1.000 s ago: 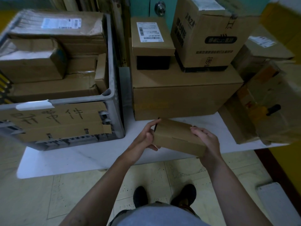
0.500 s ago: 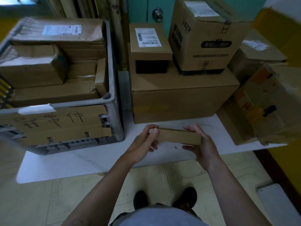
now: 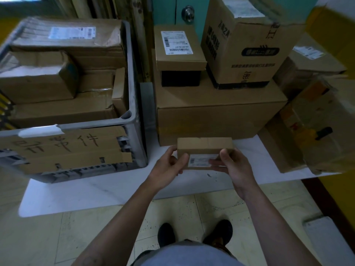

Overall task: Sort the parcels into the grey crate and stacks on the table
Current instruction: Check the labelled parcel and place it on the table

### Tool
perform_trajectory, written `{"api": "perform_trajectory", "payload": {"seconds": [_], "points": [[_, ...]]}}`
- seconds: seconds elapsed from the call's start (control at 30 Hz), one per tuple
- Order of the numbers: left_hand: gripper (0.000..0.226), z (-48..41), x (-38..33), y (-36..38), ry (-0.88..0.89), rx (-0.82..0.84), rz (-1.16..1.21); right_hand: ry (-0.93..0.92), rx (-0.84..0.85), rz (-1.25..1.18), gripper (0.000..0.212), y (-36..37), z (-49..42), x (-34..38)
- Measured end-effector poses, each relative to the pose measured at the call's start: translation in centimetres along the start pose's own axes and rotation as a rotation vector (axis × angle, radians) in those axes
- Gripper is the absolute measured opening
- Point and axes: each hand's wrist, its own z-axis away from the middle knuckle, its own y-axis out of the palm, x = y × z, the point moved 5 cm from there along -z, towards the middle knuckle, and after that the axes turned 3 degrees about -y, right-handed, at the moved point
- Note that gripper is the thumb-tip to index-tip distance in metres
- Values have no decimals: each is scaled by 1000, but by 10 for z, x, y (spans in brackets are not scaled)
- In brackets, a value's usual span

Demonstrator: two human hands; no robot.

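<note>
I hold a small cardboard parcel [image 3: 204, 147] above the front edge of the white table [image 3: 96, 192], left hand [image 3: 169, 167] and right hand [image 3: 235, 167] each curled round one end. Its shipping label [image 3: 199, 160] faces me, likely for reading where it belongs: the grey crate [image 3: 134, 104] at left, or the stacked boxes [image 3: 211, 116] just behind.

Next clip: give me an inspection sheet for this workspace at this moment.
Surface: white table, boxes across the back.
Job's things: small parcel held above the table's front edge, label facing the person; grey crate at left, full of boxes; large box carrying two smaller ones.
Clutter: nothing seen.
Grips: left hand and right hand each hold one end of the small parcel.
Cables: nothing seen.
Surroundings: teal door, tiled floor.
</note>
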Motion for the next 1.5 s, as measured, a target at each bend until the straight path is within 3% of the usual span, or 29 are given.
{"api": "perform_trajectory", "payload": {"seconds": [0.2,0.4,0.63,0.8,1.07,1.43,1.5], "points": [[27,-7,-4,-7,17,-132,-32,-11,-43,64,42,4,-1,-3],[23,-4,-8,-7,10,-166,-66,-34,-41,167,11,1,-5,-2],[30,-1,-12,-10,-37,-255,-17,-10,-16,322,16,-5,-4,-8],[32,-1,-10,-12,-55,-295,67,48,100,406,21,-5,0,-17],[19,-2,-4,-12,-54,-234,146,48,66,298,26,1,0,-12],[66,-5,7,-8,-57,-119,128,82,1,197,26,1,-2,-12],[54,-6,10,-8,-61,-111,142,90,0,191,25,1,-3,-14]]}}
